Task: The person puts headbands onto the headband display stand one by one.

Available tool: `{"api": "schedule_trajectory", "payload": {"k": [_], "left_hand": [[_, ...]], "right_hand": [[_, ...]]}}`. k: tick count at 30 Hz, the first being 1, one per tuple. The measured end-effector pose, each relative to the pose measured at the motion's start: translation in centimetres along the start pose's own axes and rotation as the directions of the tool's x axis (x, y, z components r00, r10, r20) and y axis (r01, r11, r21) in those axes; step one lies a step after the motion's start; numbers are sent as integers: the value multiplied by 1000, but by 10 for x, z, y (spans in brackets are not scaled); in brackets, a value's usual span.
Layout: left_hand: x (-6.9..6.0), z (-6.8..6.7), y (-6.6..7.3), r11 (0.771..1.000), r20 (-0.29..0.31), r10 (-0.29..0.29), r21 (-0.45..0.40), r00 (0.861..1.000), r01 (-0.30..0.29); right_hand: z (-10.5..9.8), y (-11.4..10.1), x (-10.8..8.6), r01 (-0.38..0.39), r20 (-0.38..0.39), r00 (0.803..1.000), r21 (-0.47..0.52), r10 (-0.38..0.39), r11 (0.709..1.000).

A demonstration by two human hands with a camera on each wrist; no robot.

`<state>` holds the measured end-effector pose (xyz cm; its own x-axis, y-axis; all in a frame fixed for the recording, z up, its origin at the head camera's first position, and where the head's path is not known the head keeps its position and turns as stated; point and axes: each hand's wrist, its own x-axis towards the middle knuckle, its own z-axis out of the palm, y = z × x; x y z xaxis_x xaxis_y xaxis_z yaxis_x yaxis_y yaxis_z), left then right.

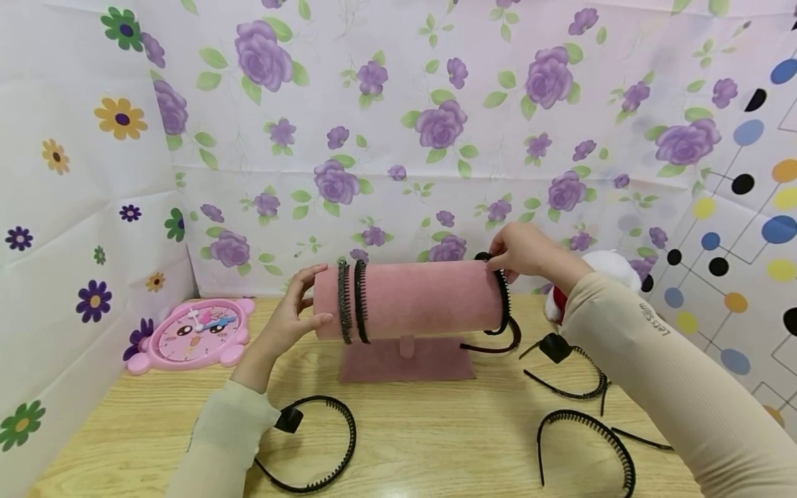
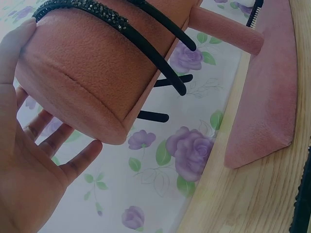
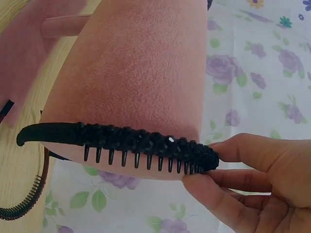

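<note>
While the right hand is pinching one headband at the roll's right end, the left hand is resting spread against the left end, beside two more headbands. On the table, one is lying front left and at least three at right, where the right sleeve is blocking the view. One clock is sitting left.

Wide lane over the surface between near-left headband and near-right headband, but the pink stand blocks it behind!
</note>
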<state>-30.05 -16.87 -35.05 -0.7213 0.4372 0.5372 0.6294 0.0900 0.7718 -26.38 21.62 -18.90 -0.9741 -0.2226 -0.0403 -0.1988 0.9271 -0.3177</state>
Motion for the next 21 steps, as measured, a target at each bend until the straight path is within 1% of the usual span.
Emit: {"api": "schedule_trajectory", "payload": {"k": [6,14,20,21], "left_hand": [[1,0,-1,1000,1,3,1,1000,-3],[-1,0,1,1000,-8,-15,-2,1000,15],[0,0,3,1000,-5,-11,8,1000,11],[0,0,3,1000,-4,-10,8,1000,11]], "right_hand": [[0,-2,-1,-2,1,1000,5,2,1000],[3,-13,3,1,-8,1000,-8,-1,1000],[4,-11,3,-8,5,1000,39,8,999],[4,-10,2,-2,-4,1000,29,3,1000]]}}
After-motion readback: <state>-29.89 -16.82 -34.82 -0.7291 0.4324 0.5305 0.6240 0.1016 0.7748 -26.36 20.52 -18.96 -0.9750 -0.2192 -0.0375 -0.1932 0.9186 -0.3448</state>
